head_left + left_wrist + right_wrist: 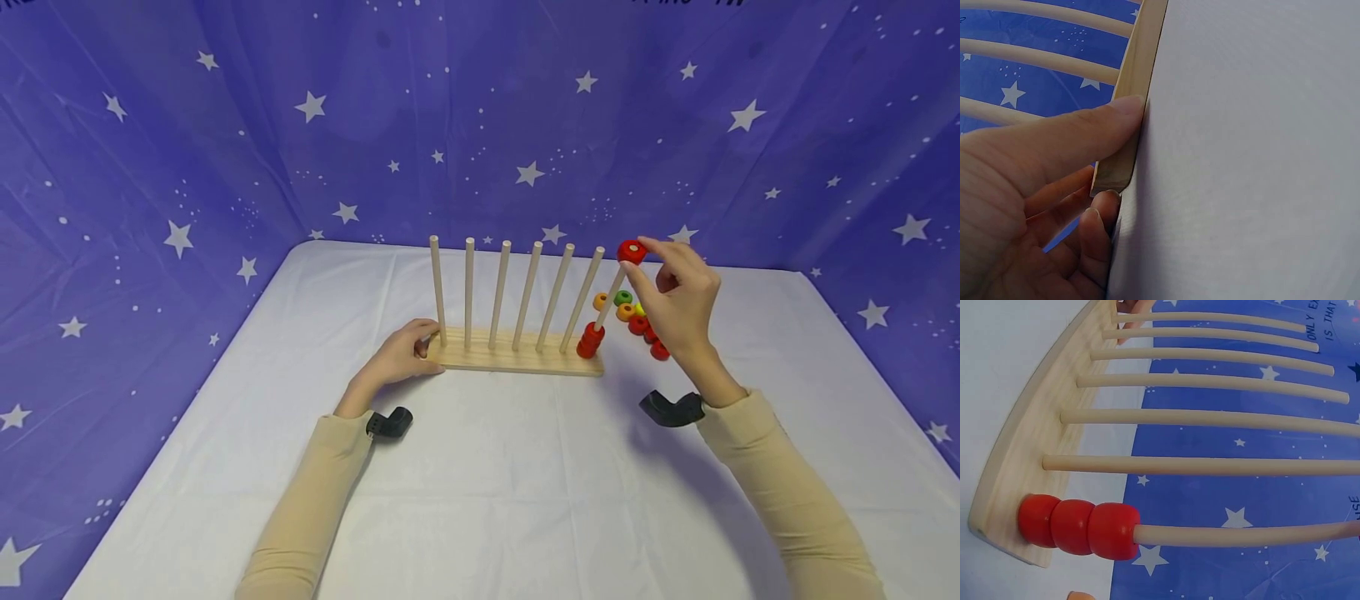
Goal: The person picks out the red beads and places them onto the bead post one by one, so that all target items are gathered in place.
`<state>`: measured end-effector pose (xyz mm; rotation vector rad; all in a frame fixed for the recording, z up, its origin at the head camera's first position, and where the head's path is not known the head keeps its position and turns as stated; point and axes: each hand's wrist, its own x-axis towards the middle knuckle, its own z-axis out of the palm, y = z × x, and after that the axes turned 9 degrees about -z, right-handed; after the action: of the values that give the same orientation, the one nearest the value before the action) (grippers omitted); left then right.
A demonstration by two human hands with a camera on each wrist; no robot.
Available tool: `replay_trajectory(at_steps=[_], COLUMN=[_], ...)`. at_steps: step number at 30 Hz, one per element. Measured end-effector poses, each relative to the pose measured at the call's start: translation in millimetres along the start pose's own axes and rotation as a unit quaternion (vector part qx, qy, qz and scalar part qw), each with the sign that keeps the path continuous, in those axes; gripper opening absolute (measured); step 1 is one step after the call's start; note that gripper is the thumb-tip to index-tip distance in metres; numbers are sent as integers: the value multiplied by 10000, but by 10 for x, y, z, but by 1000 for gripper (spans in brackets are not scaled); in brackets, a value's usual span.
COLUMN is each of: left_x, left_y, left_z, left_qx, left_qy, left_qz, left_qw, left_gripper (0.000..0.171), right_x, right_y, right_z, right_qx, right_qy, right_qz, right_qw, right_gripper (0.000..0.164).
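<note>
A wooden base (517, 358) carries a row of several upright pegs. My left hand (401, 357) holds the base by its left end; in the left wrist view the thumb (1100, 128) lies along the front edge and the fingers bend around the end. At the rightmost peg (611, 293), my right hand (681, 296) pinches a red bead (627, 254) between thumb and fingers, right at the peg's top. Three red beads (1072, 526) are stacked at the bottom of that same peg. The other pegs are bare.
Beyond the base's right end lie loose beads: a green bead (623, 297), orange beads (626, 312), a partly hidden yellow one and several red beads (660, 351). A white cloth (480, 483) covers the table. Behind it hangs a blue star-patterned curtain (450, 108).
</note>
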<state>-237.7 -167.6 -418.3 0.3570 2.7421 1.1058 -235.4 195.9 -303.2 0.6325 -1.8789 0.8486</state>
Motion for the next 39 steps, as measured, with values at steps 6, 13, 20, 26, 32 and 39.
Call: replay_trajectory(at_steps=[6, 13, 20, 26, 32, 39], left_x=[0, -1, -12, -2, 10, 27], left_y=[12, 19, 35, 11, 1, -13], left_z=[-6, -7, -13, 1, 9, 13], left_qx=[14, 16, 8, -14, -42, -63], left_qy=[9, -21, -32, -22, -14, -11], left_qz=[-49, -89, -100, -91, -144, -143], left_qw=[10000, 10000, 9999, 10000, 9999, 9999], left_gripper=[74, 74, 74, 74, 75, 75], right_x=[-31, -89, -149, -195, -240, -295], right_y=[18, 55, 62, 65, 83, 115], right_z=[11, 15, 28, 48, 53, 64], right_qx=[16, 3, 9, 22, 32, 11], right_qy=[-37, -131, -198, -186, -265, -481], right_qz=[81, 81, 164, 323, 257, 203], right_qw=[10000, 9999, 9997, 9993, 9993, 9986], right_gripper=[30, 30, 32, 33, 32, 31])
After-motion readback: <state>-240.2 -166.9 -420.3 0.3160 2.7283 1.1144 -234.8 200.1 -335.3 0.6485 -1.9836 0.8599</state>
